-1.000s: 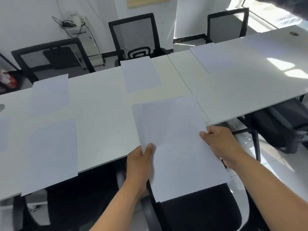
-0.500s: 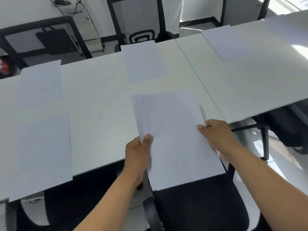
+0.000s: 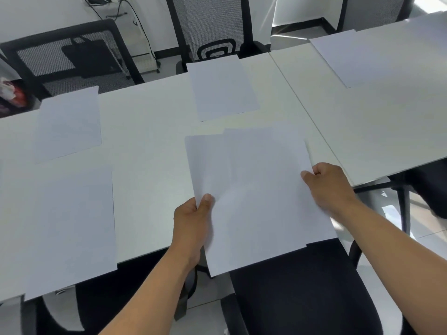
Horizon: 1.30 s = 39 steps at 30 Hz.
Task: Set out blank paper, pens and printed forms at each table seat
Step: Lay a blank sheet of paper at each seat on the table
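Left hand pinching paper stack at left edge, right hand gripping right edge; stack between hands, overhanging worktop near edge.

Paper stack pinched between left hand and right hand, above white table edge.

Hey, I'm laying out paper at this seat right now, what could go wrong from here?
1. The stack held by the left hand and right hand shows offset top edges, so two sheets may come off together.
2. The stack overhangs the table edge above the chair; released here, sheets might slide off.
3. The near left sheet also overhangs the edge and could get brushed off.
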Available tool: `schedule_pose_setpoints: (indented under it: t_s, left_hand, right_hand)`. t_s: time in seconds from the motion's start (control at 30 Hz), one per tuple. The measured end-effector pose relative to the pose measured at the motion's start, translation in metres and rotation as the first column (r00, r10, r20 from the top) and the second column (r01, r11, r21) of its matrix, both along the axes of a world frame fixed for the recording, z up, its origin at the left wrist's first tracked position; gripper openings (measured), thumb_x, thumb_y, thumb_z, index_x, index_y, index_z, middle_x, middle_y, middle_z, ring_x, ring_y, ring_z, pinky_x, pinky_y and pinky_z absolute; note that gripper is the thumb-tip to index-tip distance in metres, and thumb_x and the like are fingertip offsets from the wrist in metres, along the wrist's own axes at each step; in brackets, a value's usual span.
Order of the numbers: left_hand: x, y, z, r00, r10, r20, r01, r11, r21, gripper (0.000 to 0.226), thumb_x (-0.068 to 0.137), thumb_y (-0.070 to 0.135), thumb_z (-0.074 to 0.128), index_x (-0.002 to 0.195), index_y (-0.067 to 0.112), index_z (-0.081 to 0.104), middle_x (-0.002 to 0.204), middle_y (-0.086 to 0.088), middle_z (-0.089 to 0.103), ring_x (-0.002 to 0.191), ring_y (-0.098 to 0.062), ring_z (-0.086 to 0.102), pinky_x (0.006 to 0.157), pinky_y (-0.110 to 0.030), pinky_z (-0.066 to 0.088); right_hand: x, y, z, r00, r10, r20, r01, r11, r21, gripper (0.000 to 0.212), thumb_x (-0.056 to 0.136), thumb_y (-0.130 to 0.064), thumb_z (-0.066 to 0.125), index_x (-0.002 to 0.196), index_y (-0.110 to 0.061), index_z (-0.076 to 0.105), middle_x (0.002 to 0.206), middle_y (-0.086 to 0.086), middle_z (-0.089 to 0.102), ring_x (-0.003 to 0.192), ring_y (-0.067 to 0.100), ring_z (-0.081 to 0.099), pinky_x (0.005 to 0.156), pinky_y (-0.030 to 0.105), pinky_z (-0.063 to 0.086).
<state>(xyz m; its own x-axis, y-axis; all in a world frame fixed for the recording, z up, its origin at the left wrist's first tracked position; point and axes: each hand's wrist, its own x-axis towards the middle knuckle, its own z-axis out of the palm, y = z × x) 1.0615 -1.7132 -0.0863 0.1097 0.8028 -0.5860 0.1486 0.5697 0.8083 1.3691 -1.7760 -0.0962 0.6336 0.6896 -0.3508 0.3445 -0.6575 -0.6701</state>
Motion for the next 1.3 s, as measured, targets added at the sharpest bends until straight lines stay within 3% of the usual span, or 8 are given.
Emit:
schedule_pose_setpoints:
  t_s: [0.1,0.2,0.33,0.47,0.67,1.0,1.17,1.3]
  left_hand:
    - [-0.008,0.002,-0.001,1.000,0.030,0.003,-0.030,1.000,-0.006,0.029,0.111,0.032,0.066,0.106,0.008,0.081,0.107,-0.007,0.085,0.106,-0.033,0.081,0.105,-0.055,0.061]
    - [-0.012,0.002,0.000,0.999,0.036,-0.007,-0.036,0.999,-0.006,0.028,0.111,0.031,0.065,0.107,0.009,0.082,0.106,-0.005,0.085,0.103,-0.029,0.082,0.103,-0.052,0.063]
    - [-0.018,0.005,0.001,0.999,0.049,-0.013,-0.048,0.999,0.024,0.026,0.111,0.030,0.065,0.106,0.011,0.082,0.106,-0.003,0.086,0.103,-0.027,0.082,0.101,-0.048,0.063]
    - [-0.025,0.009,0.003,0.998,0.058,-0.019,-0.057,0.997,0.049,0.026,0.111,0.030,0.066,0.103,0.011,0.082,0.106,-0.003,0.086,0.105,-0.029,0.081,0.103,-0.051,0.062]
    - [-0.035,0.014,0.007,0.996,0.086,-0.017,-0.084,0.994,0.076,0.026,0.110,0.030,0.066,0.103,0.012,0.083,0.105,-0.002,0.086,0.103,-0.027,0.082,0.104,-0.052,0.061]
    - [-0.048,0.020,0.012,0.990,0.144,0.007,-0.144,0.985,0.094,0.024,0.110,0.030,0.066,0.107,0.014,0.083,0.110,-0.001,0.085,0.108,-0.026,0.081,0.107,-0.050,0.060]
    - [-0.049,0.020,0.024,0.989,0.145,0.037,-0.148,0.985,0.094,0.025,0.110,0.029,0.065,0.106,0.012,0.082,0.105,-0.002,0.086,0.100,-0.025,0.082,0.087,-0.037,0.063]
    - [-0.049,0.018,0.029,0.988,0.149,0.036,-0.152,0.983,0.101,0.024,0.110,0.028,0.065,0.107,0.012,0.083,0.106,-0.002,0.086,0.101,-0.023,0.082,0.090,-0.037,0.062]
  right_hand:
    - [0.010,0.010,-0.005,0.994,0.020,0.111,-0.014,0.999,-0.050,0.037,0.106,-0.027,0.060,0.078,-0.017,0.038,0.073,0.006,0.040,0.063,0.024,0.035,0.059,0.036,0.030]
    - [0.022,0.020,-0.011,0.985,0.024,0.172,-0.009,0.996,-0.084,0.042,0.106,-0.025,0.060,0.071,-0.016,0.038,0.069,0.004,0.044,0.065,0.026,0.041,0.057,0.036,0.029]
    - [0.033,0.030,-0.023,0.970,0.053,0.236,-0.021,0.991,-0.133,0.042,0.106,-0.029,0.058,0.069,-0.014,0.044,0.072,0.007,0.052,0.090,0.037,0.050,0.071,0.044,0.041]
    - [0.034,0.036,-0.033,0.957,0.076,0.279,-0.015,0.977,-0.215,0.037,0.107,-0.034,0.057,0.087,-0.003,0.063,0.094,0.015,0.065,0.106,0.038,0.045,0.084,0.047,0.044]
    - [0.028,0.045,-0.044,0.947,0.063,0.316,0.023,0.965,-0.262,0.029,0.106,-0.036,0.057,0.104,-0.009,0.066,0.123,0.020,0.059,0.127,0.046,0.046,0.100,0.051,0.044]
    - [0.030,0.044,-0.047,0.922,0.089,0.378,0.023,0.959,-0.281,0.036,0.106,-0.039,0.057,0.112,-0.005,0.067,0.128,0.024,0.056,0.126,0.047,0.045,0.099,0.052,0.045]
    - [0.030,0.046,-0.043,0.924,0.098,0.370,0.023,0.951,-0.310,0.046,0.105,-0.046,0.059,0.126,-0.004,0.066,0.134,0.025,0.054,0.128,0.048,0.044,0.104,0.053,0.044]
    - [0.019,0.053,-0.035,0.936,0.014,0.351,0.084,0.962,-0.261,0.051,0.101,-0.045,0.065,0.132,-0.004,0.061,0.140,0.025,0.048,0.133,0.048,0.042,0.108,0.053,0.042]
